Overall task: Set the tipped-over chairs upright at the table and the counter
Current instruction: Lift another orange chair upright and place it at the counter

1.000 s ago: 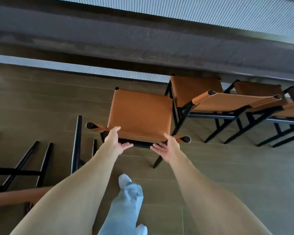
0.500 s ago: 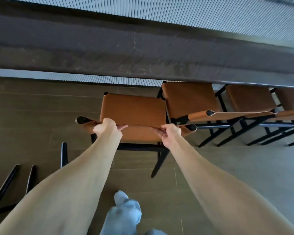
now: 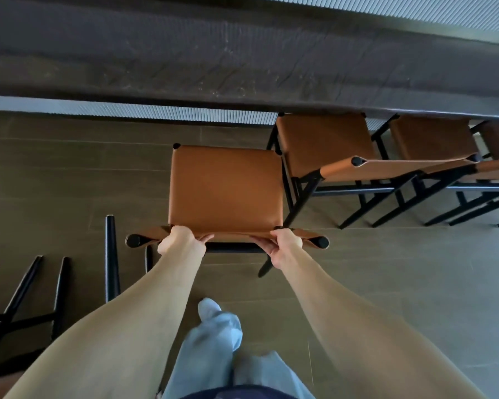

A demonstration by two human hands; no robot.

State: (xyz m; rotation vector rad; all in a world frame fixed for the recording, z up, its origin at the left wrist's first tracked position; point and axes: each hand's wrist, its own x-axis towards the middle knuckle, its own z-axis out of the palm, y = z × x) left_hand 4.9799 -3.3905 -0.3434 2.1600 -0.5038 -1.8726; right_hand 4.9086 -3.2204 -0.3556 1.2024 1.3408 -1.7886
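Observation:
A chair (image 3: 225,188) with a tan leather seat and black frame stands upright right below me, facing the dark counter (image 3: 242,59). My left hand (image 3: 179,240) grips the left part of its leather backrest strap. My right hand (image 3: 283,246) grips the right part of the same strap. At the lower left, black legs of a tipped-over chair (image 3: 55,289) stick out over the floor; its seat is mostly out of view.
Three matching chairs stand upright along the counter to the right, the nearest one (image 3: 326,148) close beside the held chair. A ribbed grey panel (image 3: 156,112) runs under the counter. My legs in light trousers (image 3: 213,341) are below me on the wood floor.
Both hands went from reaching at the backrest to gripping it. The chair now sits squarer to the counter, beside the row, and my view has shifted over it.

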